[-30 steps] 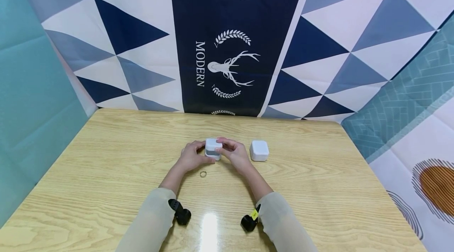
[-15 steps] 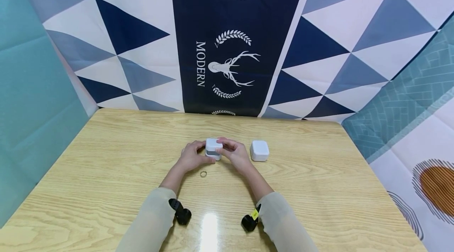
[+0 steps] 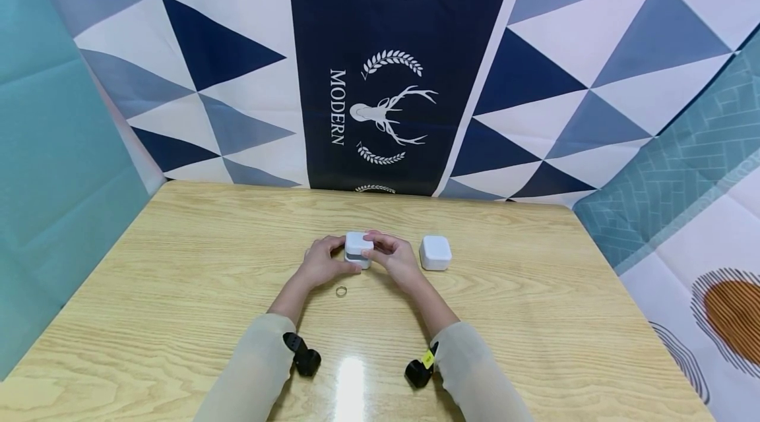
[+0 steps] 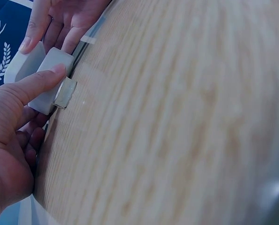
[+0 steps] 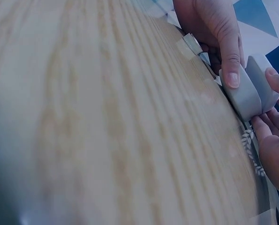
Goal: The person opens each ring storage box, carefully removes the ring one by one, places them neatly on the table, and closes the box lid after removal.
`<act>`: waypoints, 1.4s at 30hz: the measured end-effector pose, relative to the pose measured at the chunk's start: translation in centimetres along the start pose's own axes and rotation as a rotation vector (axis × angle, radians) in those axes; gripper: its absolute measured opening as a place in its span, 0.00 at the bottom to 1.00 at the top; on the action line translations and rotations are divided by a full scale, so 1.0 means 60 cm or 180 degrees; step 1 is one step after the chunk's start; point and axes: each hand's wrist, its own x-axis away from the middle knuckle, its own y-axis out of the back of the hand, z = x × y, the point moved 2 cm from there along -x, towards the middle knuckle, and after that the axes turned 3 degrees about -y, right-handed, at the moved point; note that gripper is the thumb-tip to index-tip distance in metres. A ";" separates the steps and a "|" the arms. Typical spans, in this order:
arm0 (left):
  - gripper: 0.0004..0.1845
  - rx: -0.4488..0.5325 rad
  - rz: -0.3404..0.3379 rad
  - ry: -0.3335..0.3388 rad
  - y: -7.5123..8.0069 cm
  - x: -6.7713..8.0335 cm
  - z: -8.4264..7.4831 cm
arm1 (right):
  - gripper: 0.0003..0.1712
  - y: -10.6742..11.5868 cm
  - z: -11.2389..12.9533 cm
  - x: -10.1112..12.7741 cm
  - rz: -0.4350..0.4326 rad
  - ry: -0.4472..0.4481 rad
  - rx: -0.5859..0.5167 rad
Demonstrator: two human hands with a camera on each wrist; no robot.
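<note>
A small white ring box [image 3: 359, 241] stands on the table between both hands, its lid [image 5: 262, 77] tilted up from the base [image 5: 245, 96]. My left hand [image 3: 323, 262] grips the base, thumb across its front and fingers curled at the left side. With thumb and fingers, my right hand [image 3: 396, 260] pinches the lid from the right; in the left wrist view its lower fingers sit beside the base. The box's inside is mostly hidden. Closer to me, a thin gold ring [image 3: 341, 295] lies on the table just before the left hand.
A second white box [image 3: 436, 252], closed, stands right of the right hand. The wood-grain table [image 3: 522, 316] ends at a patterned cloth backdrop [image 3: 380, 145], with a teal cloth [image 3: 65, 145] on the left.
The grey band between lid and base looks slightly narrower in the head view. Both hands keep their hold; the ring and second box stay in place.
</note>
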 end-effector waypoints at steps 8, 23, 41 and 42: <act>0.39 0.0009 0.0011 -0.0006 0.000 -0.001 0.001 | 0.20 0.001 -0.001 -0.001 0.0045 -0.0015 0.0002; 0.39 -0.0039 0.0010 -0.0033 0.000 -0.002 0.001 | 0.20 0.002 -0.001 0.000 0.0046 -0.0073 -0.0013; 0.38 -0.0021 -0.0007 -0.0020 -0.001 0.002 -0.004 | 0.20 0.006 -0.027 -0.012 0.0091 -0.0086 -0.0098; 0.38 -0.0018 -0.0013 -0.0032 -0.001 0.002 -0.005 | 0.20 0.007 -0.032 -0.015 0.0093 -0.0077 -0.0112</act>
